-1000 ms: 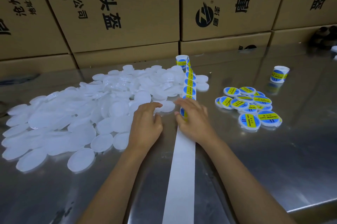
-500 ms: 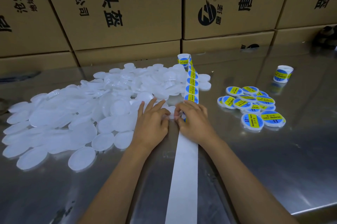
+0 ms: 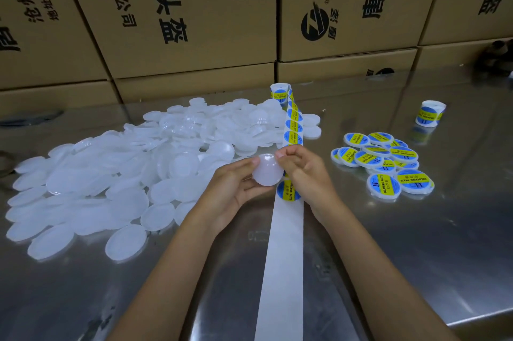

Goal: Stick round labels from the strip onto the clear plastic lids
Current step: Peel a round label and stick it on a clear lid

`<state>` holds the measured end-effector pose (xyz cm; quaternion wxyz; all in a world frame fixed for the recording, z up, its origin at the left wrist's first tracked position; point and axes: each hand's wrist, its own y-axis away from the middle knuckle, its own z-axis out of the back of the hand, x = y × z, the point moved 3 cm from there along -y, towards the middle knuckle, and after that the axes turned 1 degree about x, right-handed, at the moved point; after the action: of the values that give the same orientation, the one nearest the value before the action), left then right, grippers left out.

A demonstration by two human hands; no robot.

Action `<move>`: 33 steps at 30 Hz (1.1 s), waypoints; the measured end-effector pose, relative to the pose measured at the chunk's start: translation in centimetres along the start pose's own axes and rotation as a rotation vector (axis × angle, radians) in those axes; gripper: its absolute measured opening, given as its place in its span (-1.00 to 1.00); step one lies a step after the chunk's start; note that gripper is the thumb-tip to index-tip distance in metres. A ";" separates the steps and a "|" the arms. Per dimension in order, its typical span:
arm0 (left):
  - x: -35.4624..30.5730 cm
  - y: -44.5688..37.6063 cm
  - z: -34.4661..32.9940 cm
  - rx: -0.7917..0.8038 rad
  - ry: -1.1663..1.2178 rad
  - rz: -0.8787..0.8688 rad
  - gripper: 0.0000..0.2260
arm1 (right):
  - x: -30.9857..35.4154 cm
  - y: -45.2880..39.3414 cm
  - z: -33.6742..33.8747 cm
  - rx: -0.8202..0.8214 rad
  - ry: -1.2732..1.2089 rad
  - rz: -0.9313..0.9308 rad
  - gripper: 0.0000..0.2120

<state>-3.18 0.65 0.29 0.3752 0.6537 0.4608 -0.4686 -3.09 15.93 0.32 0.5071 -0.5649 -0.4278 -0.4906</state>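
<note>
A wall of brown cardboard cartons (image 3: 194, 21) printed with black characters backs a reflective stainless-steel table (image 3: 388, 243), where a wide heap of unlabelled translucent white round plastic lids (image 3: 125, 174) spreads over the left half and a small cluster of finished lids carrying blue-and-yellow round labels (image 3: 385, 163) sits to the right, with a spare small roll of the same labels (image 3: 429, 113) standing further back. A long white backing strip (image 3: 283, 257) runs from the near edge up the middle toward its own roll (image 3: 279, 92), its near stretch already bare and the far stretch still carrying labels. The main risk seems to be misplacement: the next blue-and-yellow label (image 3: 288, 191) on the strip lies just under the right hand, and if it is lifted crooked or folds onto itself it would probably land off-centre or wrinkled on the lid; the loose strip may also drag or curl if pulled without being held down. The left hand (image 3: 230, 190) has its fingers curled around one translucent white lid (image 3: 268, 173), held raised just above the table between the two hands. The right hand (image 3: 302, 171) is bent with fingertips (image 3: 280, 153) pinching at the lid's upper edge, right beside the strip; whether it also grips a label I cannot tell
</note>
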 end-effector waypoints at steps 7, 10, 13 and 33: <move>-0.2 0.0 0.7 -0.050 0.332 0.066 -0.76 | -0.6 -0.6 3.6 0.030 0.643 0.097 -0.82; 0.0 -0.1 1.0 -0.059 0.347 0.071 -0.74 | -1.2 -0.2 3.6 0.202 0.846 0.072 -0.72; 0.2 -0.4 1.3 -0.075 0.360 0.070 -0.77 | -1.0 0.0 3.2 0.244 0.793 0.089 -0.67; 1.1 -1.3 1.7 -0.031 0.431 0.099 -0.73 | -0.4 0.9 0.9 0.293 0.711 0.260 -0.76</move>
<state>-4.71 -0.25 -1.26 0.3004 0.7549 0.5048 -0.2918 -2.12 16.74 -0.27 0.7562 -0.3311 -0.2162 -0.5213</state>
